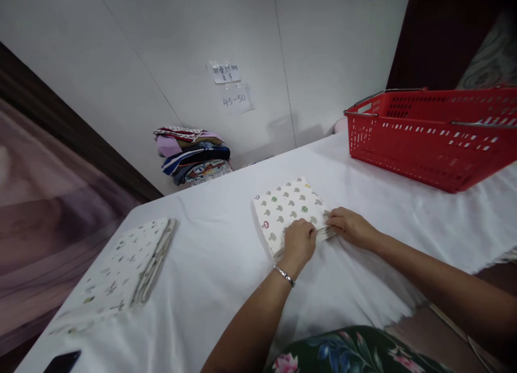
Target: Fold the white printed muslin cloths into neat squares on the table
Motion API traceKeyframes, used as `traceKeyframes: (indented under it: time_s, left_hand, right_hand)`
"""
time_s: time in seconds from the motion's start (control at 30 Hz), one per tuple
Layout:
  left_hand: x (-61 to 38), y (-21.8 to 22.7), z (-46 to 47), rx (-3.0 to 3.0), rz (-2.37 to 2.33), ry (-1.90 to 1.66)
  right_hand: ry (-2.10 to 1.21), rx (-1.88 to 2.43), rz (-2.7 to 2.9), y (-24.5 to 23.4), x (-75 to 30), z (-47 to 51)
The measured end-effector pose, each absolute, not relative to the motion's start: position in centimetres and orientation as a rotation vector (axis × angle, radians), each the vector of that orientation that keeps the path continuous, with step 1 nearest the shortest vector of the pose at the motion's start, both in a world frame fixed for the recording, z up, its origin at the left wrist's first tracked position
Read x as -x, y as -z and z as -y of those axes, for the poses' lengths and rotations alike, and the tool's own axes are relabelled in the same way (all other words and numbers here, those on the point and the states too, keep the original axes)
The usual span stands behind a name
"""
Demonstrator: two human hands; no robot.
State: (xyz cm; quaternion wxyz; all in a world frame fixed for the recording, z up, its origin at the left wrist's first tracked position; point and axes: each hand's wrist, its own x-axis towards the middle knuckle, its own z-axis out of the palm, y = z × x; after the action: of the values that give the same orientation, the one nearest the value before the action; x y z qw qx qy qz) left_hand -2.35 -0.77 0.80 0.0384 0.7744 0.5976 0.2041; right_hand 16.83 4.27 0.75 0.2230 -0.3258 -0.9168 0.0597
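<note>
A folded white cloth (288, 203) printed with grey, green and red mushrooms lies on the white-covered table in front of me. My left hand (299, 241), with a silver bracelet at the wrist, is closed on the cloth's near edge, thumb and fingers pinching a layer. At its near right corner my right hand (350, 226) grips the stacked layers, fingers bent over the top. The undersides of both hands' grips are partly hidden. Further left rests a second folded cloth (117, 271), white with a scattered leaf-like print.
A red plastic basket (412, 147) with metal handles stands at the right of the table (210, 287). A pile of folded fabrics (196, 157) sits beyond the far edge, against the wall. A dark phone-like object (62, 361) lies at the lower left, near a sheer pink curtain (52, 217).
</note>
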Motion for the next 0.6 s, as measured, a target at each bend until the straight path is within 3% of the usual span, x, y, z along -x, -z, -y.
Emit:
traceKeyframes:
  time_s: [0.6]
  left_hand:
    - [2.1, -0.9, 1.1, -2.643, -1.837, -0.486]
  right_hand:
    - [0.07, 0.801, 2.583, 0.3, -17.4, -4.6]
